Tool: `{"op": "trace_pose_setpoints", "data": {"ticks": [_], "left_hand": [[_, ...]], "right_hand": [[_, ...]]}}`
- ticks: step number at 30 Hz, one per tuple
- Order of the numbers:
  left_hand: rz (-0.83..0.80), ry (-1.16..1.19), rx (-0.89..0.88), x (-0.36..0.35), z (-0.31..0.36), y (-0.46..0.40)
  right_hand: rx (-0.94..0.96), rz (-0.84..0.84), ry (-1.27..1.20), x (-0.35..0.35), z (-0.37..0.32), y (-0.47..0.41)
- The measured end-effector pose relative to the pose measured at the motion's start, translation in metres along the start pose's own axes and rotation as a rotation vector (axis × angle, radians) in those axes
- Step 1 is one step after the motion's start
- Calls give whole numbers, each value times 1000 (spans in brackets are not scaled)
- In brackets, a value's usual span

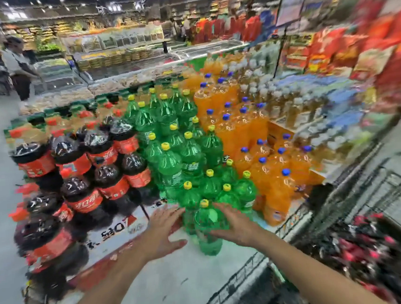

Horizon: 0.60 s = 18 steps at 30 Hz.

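A large green soda bottle point(208, 229) with a yellow cap stands at the front of a stacked display of green bottles point(170, 142). My left hand point(163, 229) is just left of it, fingers straight and spread, fingertips close to its side. On the bottle's right shoulder lies my right hand point(239, 227), its fingers fairly straight along the plastic and its thumb across the front. Motion blur hides how firm the contact is.
Dark cola bottles point(77, 174) with red labels are stacked on the left, orange soda bottles point(252, 134) on the right. A wire shopping cart point(355, 202) at lower right holds dark bottles with red caps point(372, 249). A person point(19, 67) stands far left in the aisle.
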<state>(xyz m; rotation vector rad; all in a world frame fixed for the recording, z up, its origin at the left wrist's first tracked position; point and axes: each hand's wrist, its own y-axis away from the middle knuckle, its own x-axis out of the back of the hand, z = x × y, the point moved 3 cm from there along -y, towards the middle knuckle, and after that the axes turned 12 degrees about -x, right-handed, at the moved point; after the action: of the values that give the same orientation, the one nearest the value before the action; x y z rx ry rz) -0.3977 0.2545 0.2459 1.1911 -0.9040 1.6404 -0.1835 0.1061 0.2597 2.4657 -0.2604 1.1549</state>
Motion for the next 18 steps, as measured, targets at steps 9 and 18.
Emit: {"op": "trace_pose_setpoints", "data": {"ticks": [9,18], "left_hand": [[-235,-148,-350,-74,179,-161],[-426,-119,-589,-154,318,-237]], "right_hand": [[-276,284,55,69,196,109],[-616,391,-73,81,332,221]]}}
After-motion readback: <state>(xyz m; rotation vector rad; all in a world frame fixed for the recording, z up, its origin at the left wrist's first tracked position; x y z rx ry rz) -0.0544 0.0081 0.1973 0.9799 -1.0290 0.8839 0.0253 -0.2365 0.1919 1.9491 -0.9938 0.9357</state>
